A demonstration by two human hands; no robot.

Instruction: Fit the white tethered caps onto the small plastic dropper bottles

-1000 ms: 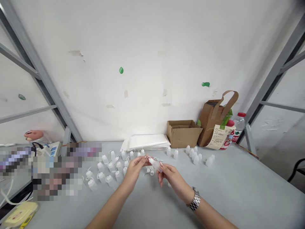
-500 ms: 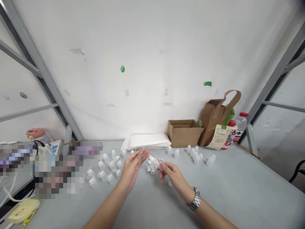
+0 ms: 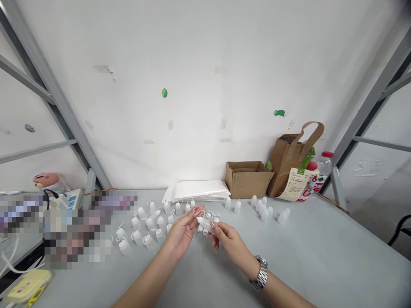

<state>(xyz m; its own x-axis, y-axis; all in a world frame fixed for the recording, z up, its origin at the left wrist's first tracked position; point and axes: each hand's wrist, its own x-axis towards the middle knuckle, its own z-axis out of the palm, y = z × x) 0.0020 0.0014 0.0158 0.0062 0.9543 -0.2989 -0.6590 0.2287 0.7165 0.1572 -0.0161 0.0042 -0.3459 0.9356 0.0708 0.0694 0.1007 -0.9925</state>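
Over the middle of the grey table, my right hand grips a small translucent squeeze bottle by its body, tilted with its white top toward the left. My left hand is closed at that top, its fingers at the thin white looped strap of the cap; the fingertips partly hide the cap. Behind the hands lies a little pile of loose white caps with straps. To the left stand several capped squeeze bottles, the nearest ones close beside my left forearm.
Uncapped bottles stand in a group at right. White padded envelopes, an open cardboard box and a paper bag line the wall, with drink bottles beside them. A power strip and a yellow case are at left.
Both hands have shifted slightly down and nearer each other with the bottle between them. The bottle's top now sits closer to my left fingers.
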